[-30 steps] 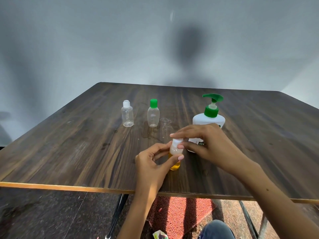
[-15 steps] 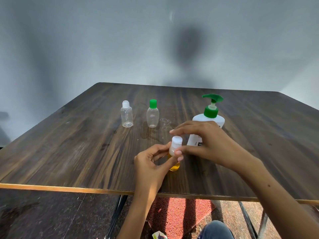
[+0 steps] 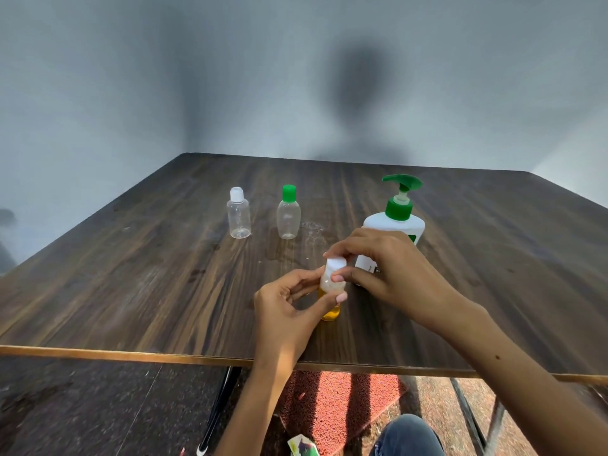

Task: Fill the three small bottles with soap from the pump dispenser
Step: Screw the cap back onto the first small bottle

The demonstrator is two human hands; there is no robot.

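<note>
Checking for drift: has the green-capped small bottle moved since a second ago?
No. The green-capped bottle stands where it did, the same gap right of the white-capped bottle and left of the pump dispenser.

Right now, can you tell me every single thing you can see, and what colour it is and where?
Dark brown wooden table: 1, fills the middle of the view.
Clear empty plastic bottle with white cap: 1, far left on the table.
Clear empty plastic bottle with green cap: 1, just right of the first.
Small clear bottle with yellow soap and white cap: 1, near the front edge, held between both hands.
White pump dispenser with green pump: 1, right of centre, behind the right hand.
Red-orange mat: 1, on the floor under the table.
Small green and white packet: 1, bottom edge, on the floor.
Grey wall: behind the table.
Left hand: holds the soap bottle's body.
Right hand: pinches its white cap.
</note>
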